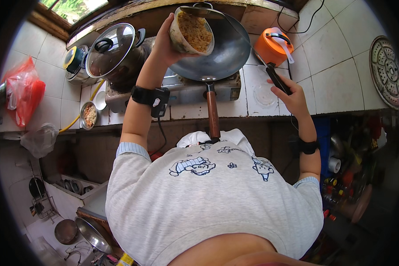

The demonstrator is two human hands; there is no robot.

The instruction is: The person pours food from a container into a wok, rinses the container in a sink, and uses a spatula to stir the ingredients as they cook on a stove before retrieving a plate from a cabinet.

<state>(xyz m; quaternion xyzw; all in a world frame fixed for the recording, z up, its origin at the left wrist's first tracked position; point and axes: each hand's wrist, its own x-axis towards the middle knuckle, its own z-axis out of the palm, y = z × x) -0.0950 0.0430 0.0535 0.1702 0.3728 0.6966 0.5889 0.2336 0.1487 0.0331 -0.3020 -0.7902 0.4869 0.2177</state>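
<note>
My left hand [168, 46] grips a clear plastic tub [178, 40], tilted over the left side of the wok [226, 56]. Inside the tub is yellow-brown food [194, 33] that looks like fried rice. In my right hand [291, 96] is the black handle of a metal spatula [279, 78]; its blade reaches across the wok to the tub's upper rim. The visible inside of the wok is bare dark metal, and its wooden handle [212, 113] points towards my body. Under the wok stands a gas stove [202, 88].
A large pot with a glass lid [111, 50] stands on the stove's left. Further left are a small bowl of chopped food [89, 115] and a red plastic bag [25, 93]. An orange pot [272, 50] and a clear plastic lid [265, 94] are on the right of the tiled counter.
</note>
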